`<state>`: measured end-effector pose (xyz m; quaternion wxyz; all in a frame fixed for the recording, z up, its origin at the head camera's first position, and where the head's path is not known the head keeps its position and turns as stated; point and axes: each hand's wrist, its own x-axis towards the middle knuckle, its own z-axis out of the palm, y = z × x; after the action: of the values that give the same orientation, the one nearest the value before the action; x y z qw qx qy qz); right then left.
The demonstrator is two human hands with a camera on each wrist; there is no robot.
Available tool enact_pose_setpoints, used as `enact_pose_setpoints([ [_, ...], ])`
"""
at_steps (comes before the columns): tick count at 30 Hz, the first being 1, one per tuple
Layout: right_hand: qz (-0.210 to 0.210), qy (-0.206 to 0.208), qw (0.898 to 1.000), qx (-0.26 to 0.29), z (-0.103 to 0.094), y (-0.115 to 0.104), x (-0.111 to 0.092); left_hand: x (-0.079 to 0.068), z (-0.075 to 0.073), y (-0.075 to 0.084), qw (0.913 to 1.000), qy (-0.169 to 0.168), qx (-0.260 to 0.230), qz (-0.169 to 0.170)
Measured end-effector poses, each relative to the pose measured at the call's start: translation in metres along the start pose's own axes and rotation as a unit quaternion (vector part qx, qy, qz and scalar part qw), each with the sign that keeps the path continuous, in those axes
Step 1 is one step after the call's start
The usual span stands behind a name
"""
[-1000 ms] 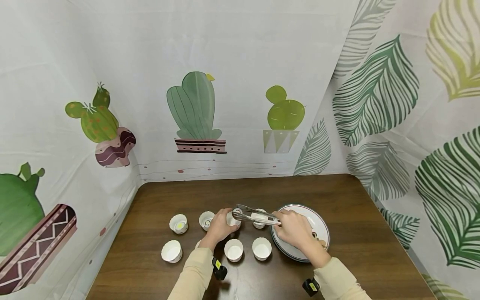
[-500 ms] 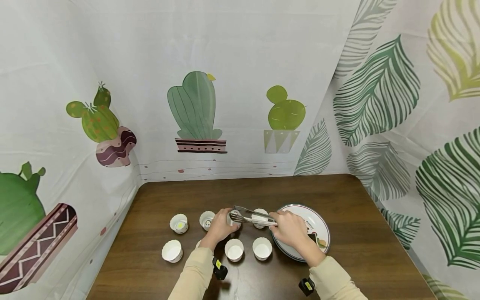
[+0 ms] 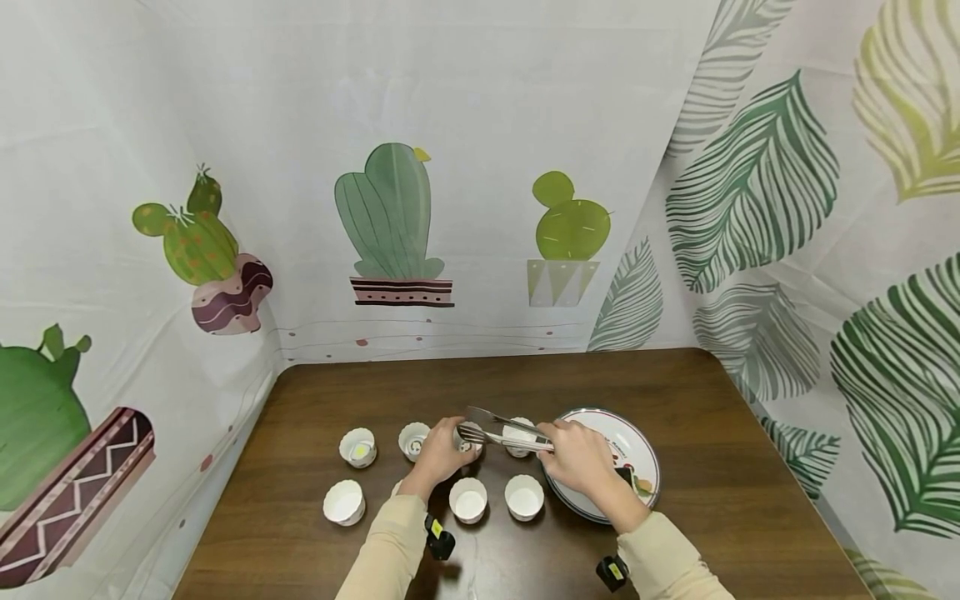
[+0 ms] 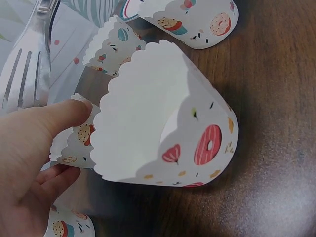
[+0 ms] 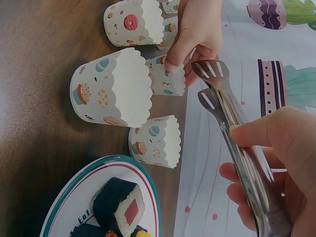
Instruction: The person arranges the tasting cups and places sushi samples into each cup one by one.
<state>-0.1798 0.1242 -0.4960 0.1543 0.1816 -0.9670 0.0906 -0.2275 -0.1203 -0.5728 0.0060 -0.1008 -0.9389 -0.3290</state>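
Over the last second the tongs (image 5: 247, 160) have drifted slightly toward the person's left, and the right hand (image 3: 581, 457) has shifted with them, so I now see more of the food on the plate (image 3: 621, 433). The left hand (image 3: 442, 454) has stayed put, pinching a paper cup (image 5: 165, 81) between thumb and fingers. In my right wrist view, the right hand grips the metal tongs, its thumb along one arm, and the two slotted ends stand apart. From the head camera those ends lie across the mouth of the held cup; what sits inside is too small for me to tell with confidence.

That cup is on the brown desk (image 3: 487, 383), third from the left in the far row. At the left end of that row I see a cup with something yellow in it (image 3: 357, 447); at the right end, a printed cup (image 5: 155, 140) stands near the plate. The near row includes a large-looking cup (image 5: 111, 89) just beside the plate. On the plate is a dark-wrapped sushi piece (image 5: 118, 205) with a reddish centre. Behind the desk hangs a cactus-print cloth (image 3: 480, 83).
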Motion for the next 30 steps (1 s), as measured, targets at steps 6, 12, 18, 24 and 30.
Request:
enact_pose_setpoints([
  [6,0.019,-0.012,1.0,0.007,-0.002,0.001,-0.002,0.0,-0.001,0.001,1.0,0.001,0.0,0.001],
  [12,0.026,-0.018,0.999,0.015,-0.003,0.003,-0.003,-0.001,-0.002,0.001,0.9999,-0.002,-0.009,-0.004],
  [18,0.018,-0.013,1.0,0.016,-0.002,0.007,-0.004,0.0,0.0,-0.001,1.0,0.0,-0.008,0.0],
  [24,0.012,-0.007,1.0,0.013,0.0,0.013,-0.006,0.0,0.001,-0.001,0.9998,-0.01,-0.01,-0.016],
  [30,0.001,0.024,1.0,0.013,-0.001,0.02,-0.009,0.0,0.001,-0.002,0.9998,-0.004,-0.013,-0.012],
])
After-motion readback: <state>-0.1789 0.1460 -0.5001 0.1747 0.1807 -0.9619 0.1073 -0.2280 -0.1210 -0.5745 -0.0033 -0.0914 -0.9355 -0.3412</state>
